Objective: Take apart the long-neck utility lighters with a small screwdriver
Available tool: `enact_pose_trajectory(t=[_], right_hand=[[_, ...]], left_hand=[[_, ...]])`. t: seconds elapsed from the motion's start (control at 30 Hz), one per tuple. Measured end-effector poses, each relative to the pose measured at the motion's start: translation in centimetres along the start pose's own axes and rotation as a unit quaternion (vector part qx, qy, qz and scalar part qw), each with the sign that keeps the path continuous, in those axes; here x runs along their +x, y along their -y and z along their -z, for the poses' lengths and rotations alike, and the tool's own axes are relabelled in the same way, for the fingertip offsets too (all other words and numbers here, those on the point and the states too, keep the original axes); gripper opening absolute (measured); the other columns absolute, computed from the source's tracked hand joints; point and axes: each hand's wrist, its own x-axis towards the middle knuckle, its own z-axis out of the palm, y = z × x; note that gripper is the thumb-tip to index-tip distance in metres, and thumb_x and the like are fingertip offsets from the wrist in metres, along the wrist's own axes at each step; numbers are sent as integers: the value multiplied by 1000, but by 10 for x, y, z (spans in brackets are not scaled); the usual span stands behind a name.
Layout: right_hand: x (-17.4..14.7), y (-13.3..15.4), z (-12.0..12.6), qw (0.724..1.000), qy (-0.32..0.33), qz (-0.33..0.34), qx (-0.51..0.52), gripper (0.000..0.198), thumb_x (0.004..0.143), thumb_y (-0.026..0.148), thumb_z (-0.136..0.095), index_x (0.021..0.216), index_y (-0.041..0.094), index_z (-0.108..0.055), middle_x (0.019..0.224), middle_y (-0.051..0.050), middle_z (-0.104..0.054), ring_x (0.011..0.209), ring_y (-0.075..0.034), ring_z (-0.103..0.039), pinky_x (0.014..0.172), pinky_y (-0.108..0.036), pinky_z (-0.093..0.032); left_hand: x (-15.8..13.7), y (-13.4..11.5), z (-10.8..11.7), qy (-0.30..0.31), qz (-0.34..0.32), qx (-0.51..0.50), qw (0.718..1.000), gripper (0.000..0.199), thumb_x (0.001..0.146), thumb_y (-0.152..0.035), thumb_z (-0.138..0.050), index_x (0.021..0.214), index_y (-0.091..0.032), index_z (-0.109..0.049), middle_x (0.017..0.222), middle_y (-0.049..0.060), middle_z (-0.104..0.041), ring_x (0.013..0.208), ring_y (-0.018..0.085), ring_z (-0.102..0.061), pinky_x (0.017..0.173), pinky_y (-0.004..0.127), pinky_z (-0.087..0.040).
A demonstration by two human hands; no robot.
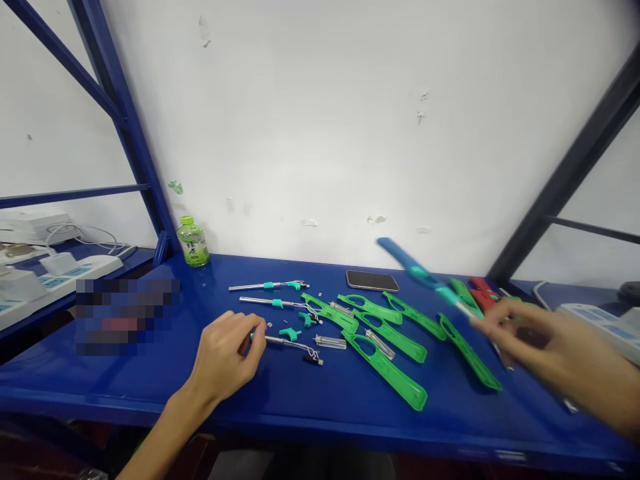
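Note:
My left hand (pixel 227 353) is closed above the left of the table, fingers curled and thumb against the index finger. A metal lighter tube (pixel 275 340) with wires sticks out past its fingertips; whether the fingers grip it is hidden. My right hand (pixel 530 333), blurred, pinches the metal end of a long-necked lighter (pixel 407 260), its blue handle pointing up and left. Between the hands lie several green lighter shell halves (pixel 385 367), clear fuel tanks (pixel 330 342) and teal triggers (pixel 290 333). Two more metal tubes (pixel 255 301) with wires lie behind my left hand.
A phone (pixel 373 281) lies near the wall. A green tea bottle (pixel 193 243) stands at the back left. Red lighter parts (pixel 483 293) are partly behind my right hand. Blue posts (pixel 133 140) rise at both sides; power strips (pixel 75 277) lie beyond.

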Motion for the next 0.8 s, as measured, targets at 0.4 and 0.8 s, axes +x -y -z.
enact_pose_trajectory(t=[0.4, 0.8], right_hand=[[-39, 135, -77, 952, 294, 33, 74, 14, 97, 33, -85, 85, 30, -79, 69, 8, -71, 68, -14, -65, 66, -25, -41], [-24, 105, -62, 970, 216, 8, 111, 27, 103, 52, -81, 87, 31, -84, 78, 5, -77, 70, -17, -68, 65, -28, -44]], left_hand=[[7, -63, 27, 189, -68, -3, 980, 37, 106, -22, -65, 143, -26, -66, 117, 6, -77, 107, 28, -75, 106, 47, -52], [-4, -41, 28, 337, 139, -124, 923, 58, 94, -16, -72, 141, -48, -74, 141, -6, -80, 130, 28, -77, 110, 39, -60]])
